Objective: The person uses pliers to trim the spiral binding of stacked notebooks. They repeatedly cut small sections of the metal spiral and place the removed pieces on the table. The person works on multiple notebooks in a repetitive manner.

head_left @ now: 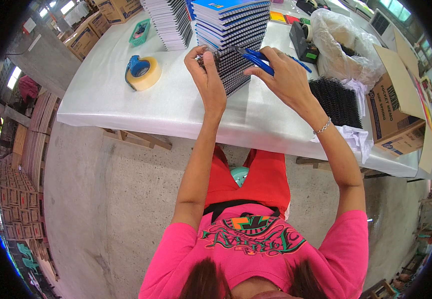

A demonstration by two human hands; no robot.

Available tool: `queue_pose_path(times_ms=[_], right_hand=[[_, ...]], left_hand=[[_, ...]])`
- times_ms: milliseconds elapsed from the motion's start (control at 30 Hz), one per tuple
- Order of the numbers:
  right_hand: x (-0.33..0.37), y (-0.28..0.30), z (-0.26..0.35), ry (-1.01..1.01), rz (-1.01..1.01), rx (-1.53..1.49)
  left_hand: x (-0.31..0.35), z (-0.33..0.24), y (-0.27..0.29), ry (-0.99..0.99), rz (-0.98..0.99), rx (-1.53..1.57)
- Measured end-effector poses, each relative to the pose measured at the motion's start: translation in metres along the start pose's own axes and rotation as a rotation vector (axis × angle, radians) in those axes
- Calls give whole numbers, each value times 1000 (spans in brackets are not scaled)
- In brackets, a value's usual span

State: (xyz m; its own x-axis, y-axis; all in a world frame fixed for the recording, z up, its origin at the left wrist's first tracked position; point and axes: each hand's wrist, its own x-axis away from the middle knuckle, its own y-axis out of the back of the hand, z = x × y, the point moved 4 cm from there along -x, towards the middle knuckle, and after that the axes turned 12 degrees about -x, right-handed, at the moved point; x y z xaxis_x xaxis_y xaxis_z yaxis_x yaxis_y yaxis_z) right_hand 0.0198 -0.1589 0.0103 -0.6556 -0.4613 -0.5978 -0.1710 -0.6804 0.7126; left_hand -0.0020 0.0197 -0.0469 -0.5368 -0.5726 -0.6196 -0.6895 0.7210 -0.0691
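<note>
A tall stack of spiral notebooks point(231, 25) with a blue cover on top stands at the table's far middle, its black coil spines facing me. My right hand point(288, 82) grips blue-handled pliers point(260, 64), whose dark jaws reach the coils at the front of the stack. Beside those jaws, my left hand point(207, 82) is closed, its fingers curled at the stack's left front edge. Something small and dark shows between these fingers, too hidden to name.
A tape roll point(146, 74) and a green basket point(139, 32) lie left, near another notebook stack point(167, 22). On the right are black plastic coils point(336, 102), a clear plastic bag point(343, 50), a black tape dispenser point(303, 45) and an open cardboard box point(393, 117).
</note>
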Motion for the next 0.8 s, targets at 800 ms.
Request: queue_pose_path(times_ms=[800], right_hand=[[-1, -4, -6, 147, -66, 69]], left_hand=[[5, -1, 10, -78, 99, -125]])
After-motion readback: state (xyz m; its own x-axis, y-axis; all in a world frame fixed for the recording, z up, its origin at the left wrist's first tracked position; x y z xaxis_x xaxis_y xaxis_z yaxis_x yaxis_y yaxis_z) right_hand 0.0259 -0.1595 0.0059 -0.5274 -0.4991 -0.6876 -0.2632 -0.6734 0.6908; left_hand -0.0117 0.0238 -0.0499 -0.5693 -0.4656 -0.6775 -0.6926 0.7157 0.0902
